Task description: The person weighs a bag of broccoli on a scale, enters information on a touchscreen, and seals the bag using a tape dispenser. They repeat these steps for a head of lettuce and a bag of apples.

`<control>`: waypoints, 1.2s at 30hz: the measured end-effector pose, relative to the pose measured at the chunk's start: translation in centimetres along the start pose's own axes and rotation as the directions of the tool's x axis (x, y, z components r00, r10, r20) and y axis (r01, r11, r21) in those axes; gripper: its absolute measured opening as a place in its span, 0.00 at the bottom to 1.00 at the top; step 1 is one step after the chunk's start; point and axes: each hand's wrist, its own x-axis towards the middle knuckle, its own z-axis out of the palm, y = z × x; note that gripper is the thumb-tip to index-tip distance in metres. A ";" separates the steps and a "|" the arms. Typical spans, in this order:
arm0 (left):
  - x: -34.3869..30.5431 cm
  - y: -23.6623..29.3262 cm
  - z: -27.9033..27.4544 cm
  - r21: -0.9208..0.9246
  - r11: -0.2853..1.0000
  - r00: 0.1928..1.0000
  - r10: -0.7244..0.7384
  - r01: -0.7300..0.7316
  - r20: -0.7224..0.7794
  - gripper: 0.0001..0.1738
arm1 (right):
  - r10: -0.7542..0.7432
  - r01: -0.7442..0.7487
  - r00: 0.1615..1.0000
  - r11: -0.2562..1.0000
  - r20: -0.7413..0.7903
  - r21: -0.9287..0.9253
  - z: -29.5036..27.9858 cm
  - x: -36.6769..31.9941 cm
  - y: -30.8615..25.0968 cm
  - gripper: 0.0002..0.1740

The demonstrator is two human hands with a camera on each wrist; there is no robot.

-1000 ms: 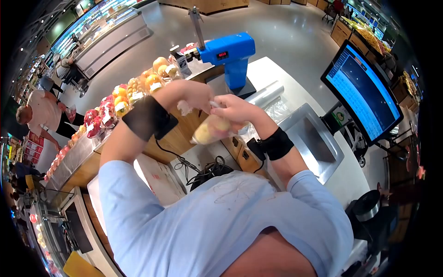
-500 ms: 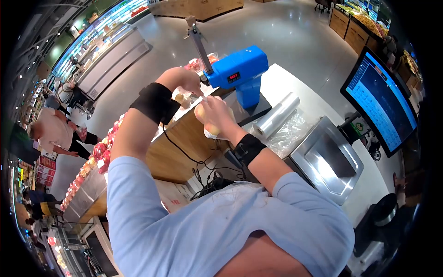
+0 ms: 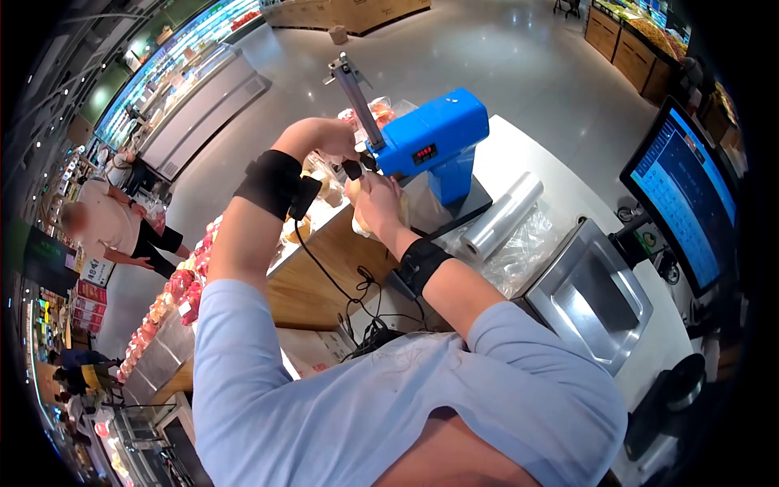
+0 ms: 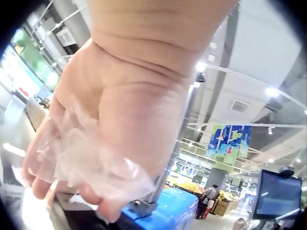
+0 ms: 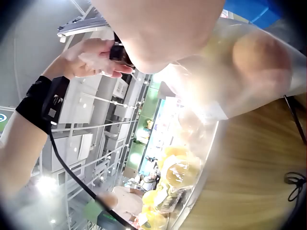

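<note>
My left hand [image 3: 333, 138] is at the front end of a blue machine [image 3: 442, 134] with a red digital display and an upright metal arm. In the left wrist view, a gathered end of clear plastic bag [image 4: 84, 158] lies in my palm under curled fingers. Just below the machine's front, my right hand [image 3: 377, 203] grips the same bag lower down. Round yellow-orange fruit [image 5: 261, 62] shows through the film in the right wrist view. The bag's twisted neck, between the two hands, is mostly hidden by them and the machine's dark front part.
A roll of clear film [image 3: 503, 215] lies right of the machine, beside a metal scale plate [image 3: 596, 300] and a monitor [image 3: 686, 195]. Packed fruit [image 3: 174, 292] lines the left counter, where a person [image 3: 114, 215] stands. A black cable [image 3: 320, 260] hangs from my left wrist.
Both hands have moved forward with the bag of fruit, from in front of my body up to the blue machine's front end. The bag is now largely hidden behind my right hand.
</note>
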 end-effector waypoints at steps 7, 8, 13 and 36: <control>1.7 -2.3 0.9 -0.237 0.971 0.999 0.044 -0.036 0.031 0.16 | 0.090 -0.076 0.985 0.992 0.145 -0.101 0.9 1.2 -0.1 0.14; 1.7 -2.3 0.8 -0.302 0.953 0.998 0.029 -0.013 0.048 0.15 | 0.076 -0.068 0.993 0.994 0.089 -0.088 1.2 1.2 -0.1 0.13; 2.2 -3.1 0.9 -0.445 0.896 0.992 0.046 0.011 0.116 0.14 | 0.133 -0.101 0.973 0.981 0.190 -0.168 0.3 1.9 -0.8 0.14; -9.2 12.8 -1.2 -0.263 0.965 0.991 -0.032 -0.004 -0.132 0.13 | -0.280 0.209 0.953 0.883 0.114 0.421 -13.6 -5.4 -0.2 0.11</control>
